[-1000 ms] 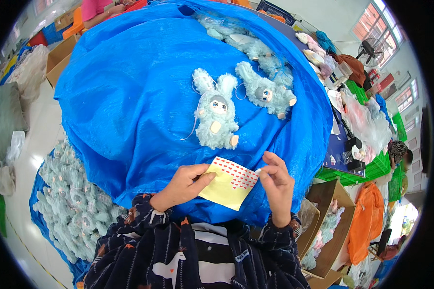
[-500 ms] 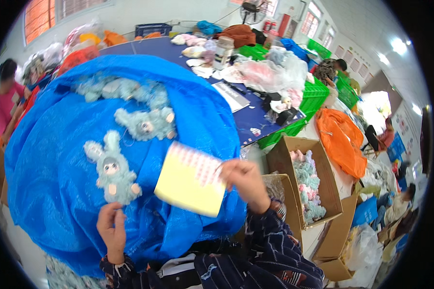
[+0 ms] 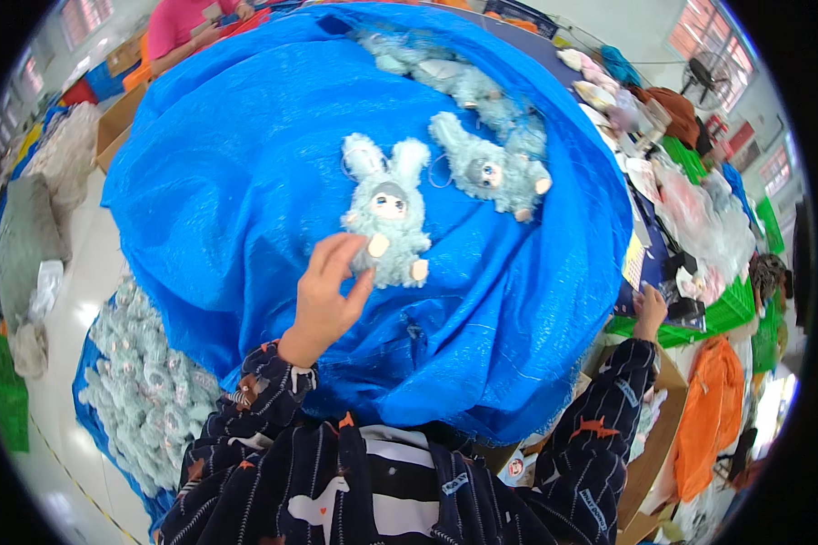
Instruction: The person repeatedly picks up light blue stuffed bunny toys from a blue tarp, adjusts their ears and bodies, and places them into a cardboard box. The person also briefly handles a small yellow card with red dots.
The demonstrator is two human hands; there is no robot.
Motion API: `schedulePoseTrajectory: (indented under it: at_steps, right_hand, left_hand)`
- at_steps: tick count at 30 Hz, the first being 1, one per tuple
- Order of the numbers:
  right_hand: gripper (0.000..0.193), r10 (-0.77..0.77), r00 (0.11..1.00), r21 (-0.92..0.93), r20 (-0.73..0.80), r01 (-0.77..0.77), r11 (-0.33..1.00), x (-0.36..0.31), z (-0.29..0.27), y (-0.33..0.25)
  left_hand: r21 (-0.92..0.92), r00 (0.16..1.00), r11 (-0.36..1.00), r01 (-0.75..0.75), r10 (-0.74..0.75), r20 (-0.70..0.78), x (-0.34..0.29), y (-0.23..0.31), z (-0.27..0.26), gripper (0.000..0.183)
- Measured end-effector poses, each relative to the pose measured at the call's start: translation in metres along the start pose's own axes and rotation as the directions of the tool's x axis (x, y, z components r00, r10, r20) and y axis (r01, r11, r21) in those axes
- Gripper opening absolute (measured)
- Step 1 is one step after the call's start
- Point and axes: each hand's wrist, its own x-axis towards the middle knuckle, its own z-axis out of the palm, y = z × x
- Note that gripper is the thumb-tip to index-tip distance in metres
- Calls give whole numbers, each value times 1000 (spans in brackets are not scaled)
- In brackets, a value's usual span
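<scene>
A pale blue-green plush rabbit with long ears lies face up on a blue tarp. My left hand is at its lower left side, thumb and fingers apart around one foot; whether they touch the fur is hard to tell. A second plush rabbit lies tilted to the right of it. Farther right, my right hand is at the table's edge, just below a yellow sheet with pink print. Its fingers are small and partly hidden, so any hold on the sheet cannot be made out.
More plush rabbits are piled at the tarp's far fold. Many others fill a heap on the floor at left. Clear plastic bags, green crates and an orange cloth stand right. A person in pink is beyond the tarp.
My view has swung left. The yellow sheet, earlier in my right hand over the tarp, is now at the table's right edge. My left hand has come up beside the rabbit, which looks more upright.
</scene>
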Motion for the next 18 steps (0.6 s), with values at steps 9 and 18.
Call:
schedulePoseTrajectory:
  at_steps: [9, 18]
  right_hand:
    - [12, -672, 730, 16, 129, 676, 737, -243, 115, -138]
    - [19, -867, 337, 181, 367, 888, 422, -344, 208, -101]
  left_hand:
    - [164, 928, 984, 64, -119, 353, -17, -8, 24, 42]
    - [120, 953, 992, 28, -63, 296, -9, -13, 31, 33]
